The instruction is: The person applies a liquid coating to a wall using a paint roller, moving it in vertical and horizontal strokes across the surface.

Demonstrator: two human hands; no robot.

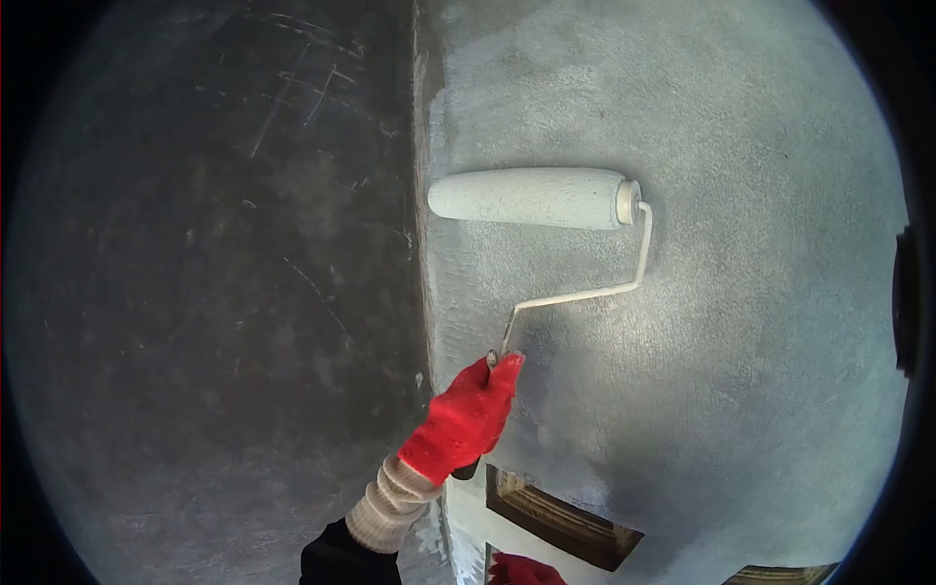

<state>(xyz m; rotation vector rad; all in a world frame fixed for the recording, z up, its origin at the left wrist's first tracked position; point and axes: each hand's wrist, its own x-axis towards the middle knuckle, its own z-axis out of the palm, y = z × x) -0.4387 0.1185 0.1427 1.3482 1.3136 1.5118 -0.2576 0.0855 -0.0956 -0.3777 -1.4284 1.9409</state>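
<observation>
My left hand [466, 417], in a red glove with a beige cuff, is wrapped round the handle of a paint roller. The white roller [531, 198] lies level against the pale, wet-looking wall [721, 322], its left end at the corner with the dark grey wall [214, 292]. Its bent wire frame runs from the right end down to the glove. My right hand [525, 570], also in a red glove, shows only in part at the bottom edge; its fingers are cut off by the frame.
Below the pale wall is a brown-framed rectangular recess [565, 517], just right of my left hand. Another framed piece [785, 575] shows at the bottom right. A dark object [907, 302] stands at the far right edge.
</observation>
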